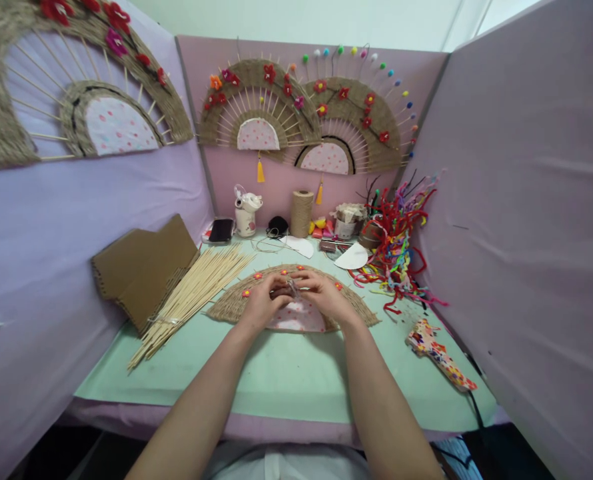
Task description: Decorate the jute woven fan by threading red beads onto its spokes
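Note:
A twine-covered half-round fan lies on the table with its straight edge toward me. Small red flowers with yellow centres dot its band, and a white half-circle with pink spots sits at its middle. Above the fan, my left hand and my right hand meet, fingers curled in toward each other. Between the fingertips is a small, shiny, greyish see-through thing, too small and partly covered to name. Both hands appear closed on it.
A bundle of thin sticks and folded cardboard lie left. Colourful pipe cleaners spread at the right, behind a patterned glue gun with a cord. A twine spool and white paper half-circle are at the back; finished fans hang above.

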